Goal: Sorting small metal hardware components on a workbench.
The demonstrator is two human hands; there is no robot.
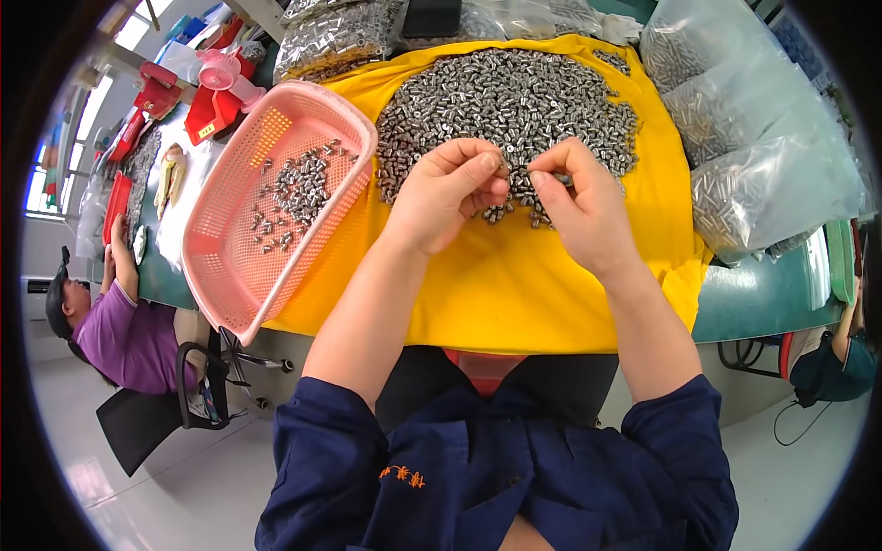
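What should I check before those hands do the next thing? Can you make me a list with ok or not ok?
1. Left hand and right hand apart: ok, a gap shows between them.
2. Something in the fingertips: cannot tell, it's too small to see.
3. Big pile of small, shiny silver metal pieces in front of the hands: ok.
4. Bright yellow cloth under the pile: ok.
5. Pink plastic basket with mesh sides full: not ok, its pieces cover only part of the bottom.
6. See-through plastic bags on the right sealed: cannot tell.
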